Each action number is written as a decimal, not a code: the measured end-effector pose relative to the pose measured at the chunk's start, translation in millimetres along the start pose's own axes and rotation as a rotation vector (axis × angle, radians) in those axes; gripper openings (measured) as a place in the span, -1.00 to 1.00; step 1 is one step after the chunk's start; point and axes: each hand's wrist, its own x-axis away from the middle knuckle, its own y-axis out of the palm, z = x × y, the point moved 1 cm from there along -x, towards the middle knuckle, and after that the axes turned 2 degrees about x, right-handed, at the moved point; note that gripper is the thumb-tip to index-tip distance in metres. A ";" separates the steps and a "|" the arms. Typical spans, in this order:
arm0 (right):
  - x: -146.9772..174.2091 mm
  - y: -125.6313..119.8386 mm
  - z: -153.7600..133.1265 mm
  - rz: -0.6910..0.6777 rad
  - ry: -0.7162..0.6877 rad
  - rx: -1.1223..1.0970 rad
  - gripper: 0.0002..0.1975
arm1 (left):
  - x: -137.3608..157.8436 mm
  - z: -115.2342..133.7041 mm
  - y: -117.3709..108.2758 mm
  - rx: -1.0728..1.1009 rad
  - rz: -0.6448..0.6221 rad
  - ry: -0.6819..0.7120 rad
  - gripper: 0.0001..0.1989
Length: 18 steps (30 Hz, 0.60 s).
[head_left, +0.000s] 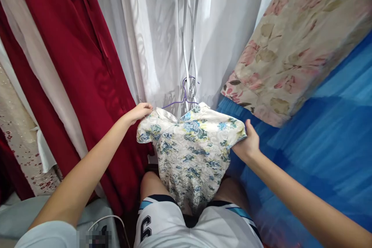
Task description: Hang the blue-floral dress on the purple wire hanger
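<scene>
In front of my knees hangs a short-sleeved white dress [193, 155] with blue and yellow flowers and pale blue piping. A thin purple hanger [185, 95] runs through its neckline, its hook upward beside white metal rods. My left hand [140, 112] pinches the dress at the shoulder on the left. At the opposite sleeve, my right hand [248, 141] holds the cuff with its thumb up; its other fingers are hidden behind the cloth. Between the two hands the dress is spread wide, and its lower part falls between my legs.
A long dark red garment [72, 46] hangs at the left, near a sequined one [20, 143]. White drapery [157, 27] is behind the rods [186, 27]. To the right hang a pink-flowered cloth [279, 54] and blue tulle [290, 162]. A white cable [107, 217] lies lower left.
</scene>
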 end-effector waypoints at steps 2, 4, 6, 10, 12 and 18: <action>3.8 -18.1 4.4 0.195 0.056 -0.145 -0.47 | 11.0 7.2 8.5 0.103 -0.060 0.108 -0.75; -4.8 -28.0 -5.7 0.276 0.088 -0.205 -0.55 | 16.6 16.6 13.5 0.094 -0.120 0.228 -0.65; -22.1 -27.2 -27.4 0.257 0.064 -0.209 -0.61 | 14.2 26.1 12.7 -0.059 -0.106 0.321 -0.65; -41.5 4.3 -76.6 0.174 -0.016 -0.201 -0.65 | -5.3 35.3 2.4 -0.333 0.162 0.457 -0.58; -24.9 30.6 -93.7 0.000 -0.086 -0.093 -0.64 | -12.6 29.5 0.8 -0.324 0.283 0.435 -0.54; 75.2 80.4 -104.7 -0.952 -0.427 0.466 -0.29 | -0.5 -3.9 21.2 0.132 0.428 0.239 -0.39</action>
